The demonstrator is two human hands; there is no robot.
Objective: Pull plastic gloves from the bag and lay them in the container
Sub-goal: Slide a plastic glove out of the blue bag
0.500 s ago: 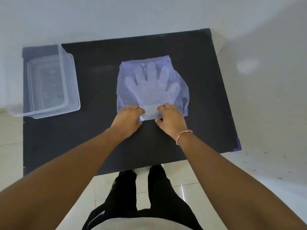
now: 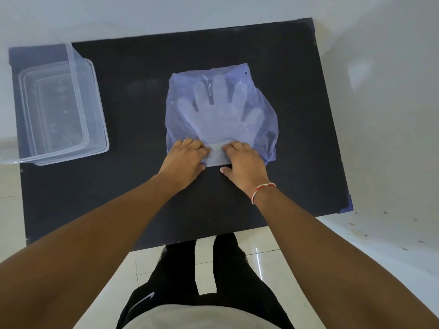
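Note:
A translucent blue plastic bag (image 2: pixel 256 110) lies flat in the middle of the black table (image 2: pixel 133 96). A stack of clear plastic gloves (image 2: pixel 221 115) shows through it, fingers pointing away from me. The pale cuff end (image 2: pixel 217 154) sits at the bag's near edge, between my hands. My left hand (image 2: pixel 184 160) has curled fingers gripping the bag's near left edge. My right hand (image 2: pixel 245 162) grips the near right edge, thumb resting on the table. The clear plastic container (image 2: pixel 95 110) stands at the table's far left with no glove in it.
The container overhangs the table's left edge slightly. White walls close in behind and to the right of the table. My legs stand on the tiled floor (image 2: pixel 280 243) at the table's near edge.
Both hands stay at the bag's near edge with the cuff between them. The right thumb now lies stretched out on the table.

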